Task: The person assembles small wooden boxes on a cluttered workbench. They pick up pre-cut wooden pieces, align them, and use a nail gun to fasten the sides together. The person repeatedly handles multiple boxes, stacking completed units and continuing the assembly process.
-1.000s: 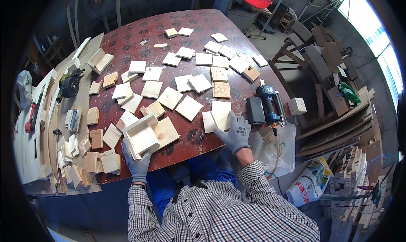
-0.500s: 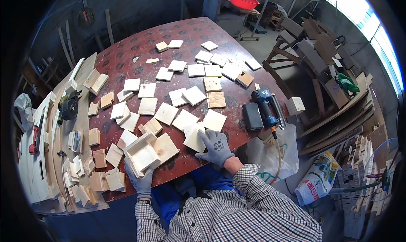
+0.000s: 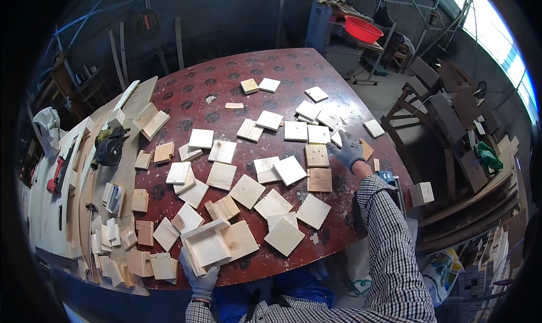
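Observation:
My left hand (image 3: 200,275), in a grey work glove, is closed on the near left side of a small open wooden box (image 3: 208,248) at the table's near edge. A flat pale wooden square (image 3: 240,239) lies against the box's right side. Farther out on the right, my gloved right hand (image 3: 350,151) has its fingers and thumb around a pale wooden square (image 3: 337,139), which they partly cover. A brown wood piece (image 3: 366,149) shows just beyond that hand. Below it lie a knotty square (image 3: 317,156) and a browner square (image 3: 319,180).
Several loose wooden squares (image 3: 247,191) are scattered over the red table (image 3: 259,63). On the left board are a green-black tool (image 3: 110,148), a red tool (image 3: 56,175) and wood blocks. My right sleeve mostly hides a blue tool (image 3: 387,177); a wood block (image 3: 422,193) stands beyond.
My right hand has left the squares at the near edge and reached far right to another square. My left hand still holds the box. The view has shifted, and my arm now covers the blue tool.

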{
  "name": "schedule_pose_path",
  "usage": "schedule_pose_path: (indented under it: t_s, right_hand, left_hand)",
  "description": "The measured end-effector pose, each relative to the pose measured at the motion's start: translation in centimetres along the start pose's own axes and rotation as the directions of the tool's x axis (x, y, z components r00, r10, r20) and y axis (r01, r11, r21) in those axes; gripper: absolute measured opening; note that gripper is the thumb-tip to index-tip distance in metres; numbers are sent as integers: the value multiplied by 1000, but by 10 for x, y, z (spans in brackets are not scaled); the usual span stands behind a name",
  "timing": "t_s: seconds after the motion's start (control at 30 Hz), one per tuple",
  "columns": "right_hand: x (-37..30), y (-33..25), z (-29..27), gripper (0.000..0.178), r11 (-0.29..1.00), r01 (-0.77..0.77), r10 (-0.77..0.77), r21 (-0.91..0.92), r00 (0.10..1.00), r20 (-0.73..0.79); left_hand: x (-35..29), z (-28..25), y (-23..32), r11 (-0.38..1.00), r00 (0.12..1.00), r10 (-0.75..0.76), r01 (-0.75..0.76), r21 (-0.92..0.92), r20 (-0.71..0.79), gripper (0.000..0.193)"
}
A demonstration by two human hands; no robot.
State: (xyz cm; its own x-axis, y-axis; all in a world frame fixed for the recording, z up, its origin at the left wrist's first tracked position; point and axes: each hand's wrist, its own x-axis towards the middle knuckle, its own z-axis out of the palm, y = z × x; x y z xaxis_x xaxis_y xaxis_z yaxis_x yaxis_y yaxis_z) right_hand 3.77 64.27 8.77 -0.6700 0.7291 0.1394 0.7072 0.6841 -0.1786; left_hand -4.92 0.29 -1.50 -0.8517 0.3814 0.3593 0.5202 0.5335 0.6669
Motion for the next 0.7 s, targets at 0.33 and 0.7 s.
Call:
schedule_pose_path:
  t_s: [0.33, 0.7]
  right_hand:
    - [158, 20, 37, 113, 911, -319, 265, 262, 939, 221]
    - [158, -43, 51, 89, 980, -22, -32, 196, 962, 271]
  left_hand:
    - [22, -19, 47, 983, 981, -159, 147, 106, 115, 82]
    - [22, -17, 52, 981, 985, -144, 128, 147, 98, 69]
